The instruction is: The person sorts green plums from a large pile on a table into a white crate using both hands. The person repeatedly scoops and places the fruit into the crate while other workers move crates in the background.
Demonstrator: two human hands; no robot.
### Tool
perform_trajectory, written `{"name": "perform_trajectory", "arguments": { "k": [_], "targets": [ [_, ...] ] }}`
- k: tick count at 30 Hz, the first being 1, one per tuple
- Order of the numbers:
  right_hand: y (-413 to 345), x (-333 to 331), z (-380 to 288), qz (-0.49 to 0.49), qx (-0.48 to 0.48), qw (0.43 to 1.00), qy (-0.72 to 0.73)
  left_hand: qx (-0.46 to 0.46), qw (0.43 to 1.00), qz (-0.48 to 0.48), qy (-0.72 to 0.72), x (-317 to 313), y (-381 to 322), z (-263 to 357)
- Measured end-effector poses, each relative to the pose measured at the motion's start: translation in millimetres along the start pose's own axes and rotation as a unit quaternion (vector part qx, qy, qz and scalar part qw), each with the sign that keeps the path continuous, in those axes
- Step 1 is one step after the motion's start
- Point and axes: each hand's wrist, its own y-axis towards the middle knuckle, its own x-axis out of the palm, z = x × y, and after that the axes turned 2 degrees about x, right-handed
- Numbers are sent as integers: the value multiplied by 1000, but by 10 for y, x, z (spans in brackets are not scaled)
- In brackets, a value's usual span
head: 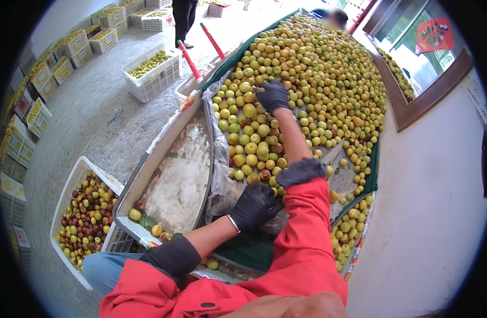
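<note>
A heap of round yellow-green fruit, apparently fresh jujubes (263, 129), covers the sorting table before me. Some are blushed reddish brown. My right hand (273, 95), in a black glove, reaches over the heap with its fingers bent down among the fruit. Nearer to me, my left hand (253, 206), also gloved in black, is low at the heap's front edge, over clear plastic sheeting (221, 159). Its fingers point right, partly hidden, beside a few jujubes. Whether either hand grips fruit cannot be seen.
Left of the heap is a shallow pale tray (178, 171) with a few fruits and leaves. A white crate (78, 238) of redder jujubes stands below. More crates (152, 73) line the floor. Red poles (189, 59) rise beside the table. A wall (426, 179) bounds the right; people are beyond.
</note>
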Motion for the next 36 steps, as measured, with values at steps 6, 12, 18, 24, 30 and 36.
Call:
{"name": "perform_trajectory", "arguments": {
  "k": [6,12,18,24,30,36],
  "targets": [
    [287,429,168,-46,142,982,-113,-51,991,60,105,16,13,-147],
    [113,100,993,-154,249,953,-82,-77,986,-25,143,3,-43,-163],
    [-580,-182,1879,-192,353,914,-52,-77,988,45,122,4,26,-165],
    [-1328,-334,1695,-185,318,928,-63,-117,982,54,141,78,-47,-275],
    [-2468,-226,1584,-38,122,991,-49,-81,992,37,86,80,-5,-232],
    [-2997,-705,775,-183,92,979,-16,-59,988,142,32,-21,-88,-204]
  ]
}}
